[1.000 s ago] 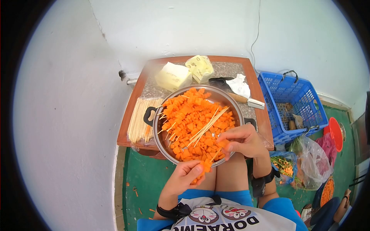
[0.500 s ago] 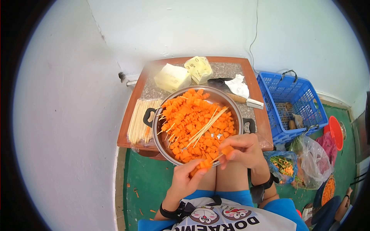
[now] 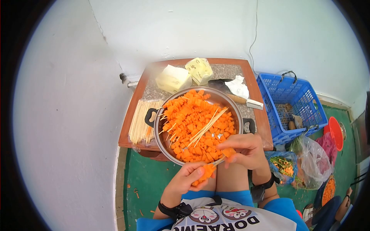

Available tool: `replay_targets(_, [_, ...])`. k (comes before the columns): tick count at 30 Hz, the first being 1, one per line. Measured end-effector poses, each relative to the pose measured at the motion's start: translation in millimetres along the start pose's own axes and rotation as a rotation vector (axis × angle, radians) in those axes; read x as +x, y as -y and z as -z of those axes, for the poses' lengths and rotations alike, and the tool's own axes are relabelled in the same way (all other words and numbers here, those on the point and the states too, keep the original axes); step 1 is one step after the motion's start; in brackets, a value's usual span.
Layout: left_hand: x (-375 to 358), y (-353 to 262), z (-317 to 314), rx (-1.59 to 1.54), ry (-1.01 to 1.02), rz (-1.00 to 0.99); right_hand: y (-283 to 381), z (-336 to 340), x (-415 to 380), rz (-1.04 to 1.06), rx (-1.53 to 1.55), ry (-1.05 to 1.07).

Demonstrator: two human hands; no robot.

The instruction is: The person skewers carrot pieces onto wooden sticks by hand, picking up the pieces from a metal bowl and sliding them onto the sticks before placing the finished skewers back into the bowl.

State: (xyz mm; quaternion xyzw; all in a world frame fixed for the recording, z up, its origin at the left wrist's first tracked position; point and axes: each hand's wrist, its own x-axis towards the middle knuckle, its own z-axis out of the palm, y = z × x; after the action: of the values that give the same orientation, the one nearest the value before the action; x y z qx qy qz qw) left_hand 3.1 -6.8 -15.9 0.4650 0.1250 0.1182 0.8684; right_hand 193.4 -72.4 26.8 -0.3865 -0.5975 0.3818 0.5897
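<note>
Lower centre, the left hand [image 3: 185, 178] gripped skewered orange carrot chunks [image 3: 208, 170]; the right hand [image 3: 247, 151] pinched another chunk [image 3: 229, 153] (seemingly threaded), best kept straight.

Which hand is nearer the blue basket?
Right. In view, the right hand is just left of and below the blue basket; the left hand is farther left and lower, so farther away.

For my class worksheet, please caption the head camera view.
Left hand holds a loaded skewer, right hand a carrot piece at its tip, near a pan of cut carrot.
</note>
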Motion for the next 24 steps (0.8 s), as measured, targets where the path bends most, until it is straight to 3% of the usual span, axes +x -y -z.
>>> replay_targets(3, [0,2,3,-0.131,0.084,0.039,-2,2,3,0.074,0.041,0.113])
replay_targets(5, [-1,2,3,-0.177,0.129,0.051,-1,-5,1,0.063,0.083,0.072])
replay_targets(8, [-3,2,0,0.049,0.020,-0.124,-3,-11,0,0.061,0.066,-0.031])
replay_targets(10, [-2,5,-4,0.589,-0.276,-0.449,-3,-13,-1,0.066,0.008,-0.095])
replay_targets(11, [0,5,-4,0.588,-0.277,-0.448,-2,-14,-1,0.030,-0.015,-0.112])
replay_targets(13, [4,3,-3,1.153,-0.468,-0.855,1,-18,-3,-0.005,-0.038,-0.129])
replay_targets(17, [5,0,-2,1.228,-0.510,-0.909,-2,-21,-3,0.007,-0.057,-0.181])
replay_targets(19, [-4,-4,-4,0.334,-0.197,-0.247,-6,-18,-3,0.016,-0.058,-0.182])
replay_targets(20, [-4,-8,0,0.334,-0.196,-0.247,-8,-15,-1,0.030,-0.046,-0.127])
replay_targets(22, [-2,-14,9,-0.300,0.142,0.125,-9,-15,0,0.042,-0.035,-0.073])
replay_targets(24, [-3,-13,6,-0.211,0.099,0.081,-9,-16,0,0.080,-0.043,-0.065])
